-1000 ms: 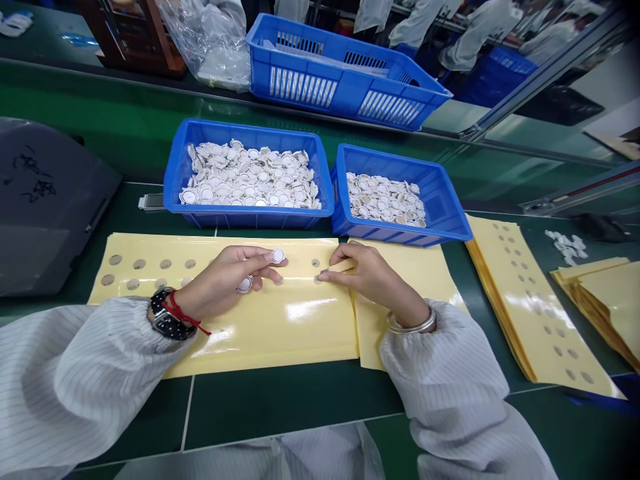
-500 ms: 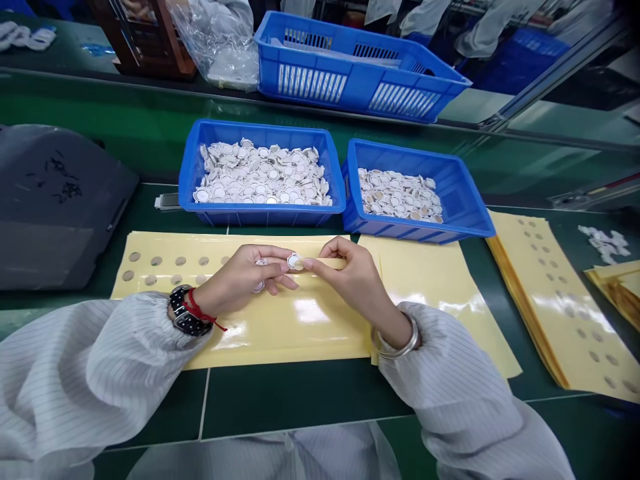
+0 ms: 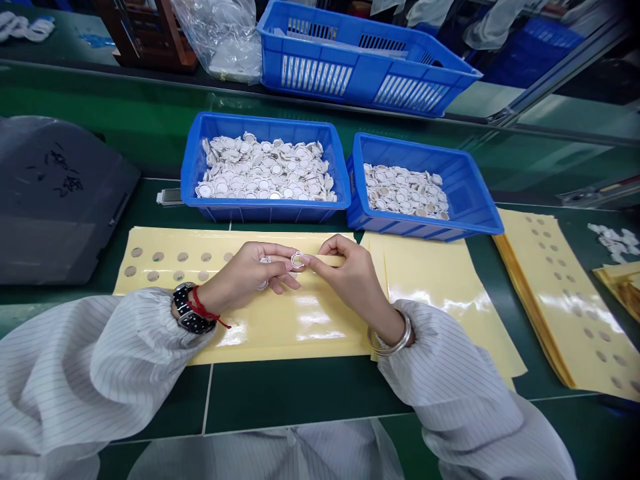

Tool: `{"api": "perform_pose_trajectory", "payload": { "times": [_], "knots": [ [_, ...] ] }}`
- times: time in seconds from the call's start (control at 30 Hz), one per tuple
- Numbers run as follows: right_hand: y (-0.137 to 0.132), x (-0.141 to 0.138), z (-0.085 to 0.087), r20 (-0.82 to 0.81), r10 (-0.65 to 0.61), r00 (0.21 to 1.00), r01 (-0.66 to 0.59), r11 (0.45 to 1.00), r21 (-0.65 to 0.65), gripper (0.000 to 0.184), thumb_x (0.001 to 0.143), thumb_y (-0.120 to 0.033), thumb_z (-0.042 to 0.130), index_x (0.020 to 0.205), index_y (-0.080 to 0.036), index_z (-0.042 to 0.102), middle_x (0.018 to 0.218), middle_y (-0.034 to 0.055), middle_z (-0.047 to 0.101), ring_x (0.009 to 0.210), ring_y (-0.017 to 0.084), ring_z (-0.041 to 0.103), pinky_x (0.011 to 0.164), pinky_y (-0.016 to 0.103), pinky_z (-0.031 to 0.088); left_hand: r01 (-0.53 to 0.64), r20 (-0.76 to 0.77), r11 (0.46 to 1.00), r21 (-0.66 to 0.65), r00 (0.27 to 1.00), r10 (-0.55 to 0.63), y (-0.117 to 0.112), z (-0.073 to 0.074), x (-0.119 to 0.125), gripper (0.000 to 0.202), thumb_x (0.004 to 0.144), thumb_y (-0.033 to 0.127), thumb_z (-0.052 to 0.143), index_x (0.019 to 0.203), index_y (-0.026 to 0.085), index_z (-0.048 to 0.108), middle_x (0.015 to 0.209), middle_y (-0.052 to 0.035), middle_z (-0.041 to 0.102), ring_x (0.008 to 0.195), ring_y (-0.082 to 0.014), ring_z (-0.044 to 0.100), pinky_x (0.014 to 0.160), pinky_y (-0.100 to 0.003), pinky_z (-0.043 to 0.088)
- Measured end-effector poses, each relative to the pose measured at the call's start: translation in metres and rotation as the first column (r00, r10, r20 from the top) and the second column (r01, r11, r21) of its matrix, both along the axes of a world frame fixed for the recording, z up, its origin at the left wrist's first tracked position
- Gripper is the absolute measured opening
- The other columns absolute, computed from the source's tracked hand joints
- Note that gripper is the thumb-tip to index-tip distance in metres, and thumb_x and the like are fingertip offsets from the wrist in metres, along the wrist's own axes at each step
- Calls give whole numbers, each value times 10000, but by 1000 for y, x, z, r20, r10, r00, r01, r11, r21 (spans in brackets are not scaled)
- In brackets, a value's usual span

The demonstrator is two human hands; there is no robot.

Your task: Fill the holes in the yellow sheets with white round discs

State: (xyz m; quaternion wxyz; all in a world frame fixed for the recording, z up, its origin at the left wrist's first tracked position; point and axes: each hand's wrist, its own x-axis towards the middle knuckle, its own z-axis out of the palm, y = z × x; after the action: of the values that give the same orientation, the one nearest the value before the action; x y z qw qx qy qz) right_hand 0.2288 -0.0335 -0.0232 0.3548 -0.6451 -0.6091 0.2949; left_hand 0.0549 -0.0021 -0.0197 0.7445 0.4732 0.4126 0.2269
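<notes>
My left hand point(image 3: 250, 270) pinches a small white round piece with a scalloped rim point(image 3: 297, 260) between thumb and fingers. More of the same white pieces point(image 3: 265, 283) are tucked in its palm, partly covered by the fingers. On the pinched piece's face lies a beige round sticker point(image 3: 298, 261). My right hand point(image 3: 345, 270) is closed, its thumb tip at the sticker's right edge; its other fingers are partly hidden. Both hands are above a glossy yellow sheet point(image 3: 280, 340), which bears rows of grey-beige round stickers point(image 3: 183, 257) on its left part.
Behind the sheet stand a blue bin point(image 3: 265, 212) full of white pieces and a second blue bin point(image 3: 425, 228) partly filled. More yellow sheets point(image 3: 435, 287) lie to the right, beside a stack point(image 3: 555, 293). A grey bin point(image 3: 55, 200) is at left; a blue basket point(image 3: 350, 73) sits on the shelf.
The beige sticker, earlier overlapping only the right side of the white piece, now lies centred on its face. My hands stay nearly in place; the whole view has shifted slightly.
</notes>
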Motion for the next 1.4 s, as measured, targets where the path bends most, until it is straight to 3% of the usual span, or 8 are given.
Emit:
{"api": "perform_pose_trajectory", "payload": {
  "times": [0.23, 0.93, 1.13, 1.2, 1.33, 1.4],
  "knots": [
    [0, 0, -1, 17, -6, 1000, 6, 1000, 11, 307, 689, -428, 655, 628, -190, 471, 630, -14, 510, 599, 128, 467, 551, 259, 355, -19, -21, 1000, -11, 1000, 19, 0, 3, 1, 271, 725, 213, 661, 965, 87, 658, 721, -101, 691, 601, -160, 640, 494, -206, 445],
    [-2, -2, -2, 71, -19, 997, 18, 1000, 14, 319, 693, -433, 648, 623, -197, 445, 611, -26, 493, 581, 123, 462, 542, 260, 348, -21, -50, 1000, -13, 999, 20, -1, 7, 3, 241, 743, 186, 633, 959, 80, 647, 684, -92, 683, 569, -148, 629, 483, -205, 434],
    [-3, 1, -3, 227, -108, 968, 52, 969, 240, 203, 765, -365, 596, 718, -201, 486, 725, 27, 566, 719, 175, 521, 654, 302, 395, -55, -78, 998, -20, 996, 53, -1, 8, 3, 181, 726, 168, 636, 882, 78, 652, 595, -66, 655, 527, -138, 608, 455, -199, 408],
    [-3, 1, -3, 132, -47, 990, 22, 982, 187, 192, 758, -369, 609, 780, -199, 524, 789, 32, 597, 752, 176, 549, 675, 300, 420, -35, -81, 999, -2, 996, 35, -1, 7, 2, 214, 727, 181, 639, 914, 78, 641, 586, -55, 647, 501, -126, 592, 432, -191, 393],
    [-4, -6, -1, -84, 183, 980, -182, 983, 16, 199, 720, -370, 654, 800, -200, 588, 827, 20, 639, 771, 168, 589, 708, 295, 457, 36, -89, 999, 30, 995, -34, -2, 8, 3, 339, 729, 222, 655, 1026, 82, 573, 488, -5, 589, 427, -107, 539, 388, -178, 354],
    [-2, -3, 4, -124, 185, 975, -182, 983, 33, 165, 735, -361, 636, 743, -200, 599, 771, 16, 641, 731, 161, 591, 686, 296, 468, 42, -77, 999, 24, 996, -40, -3, 8, 3, 332, 733, 234, 655, 1019, 98, 556, 512, -4, 591, 422, -100, 529, 376, -174, 340]
  ]
}}
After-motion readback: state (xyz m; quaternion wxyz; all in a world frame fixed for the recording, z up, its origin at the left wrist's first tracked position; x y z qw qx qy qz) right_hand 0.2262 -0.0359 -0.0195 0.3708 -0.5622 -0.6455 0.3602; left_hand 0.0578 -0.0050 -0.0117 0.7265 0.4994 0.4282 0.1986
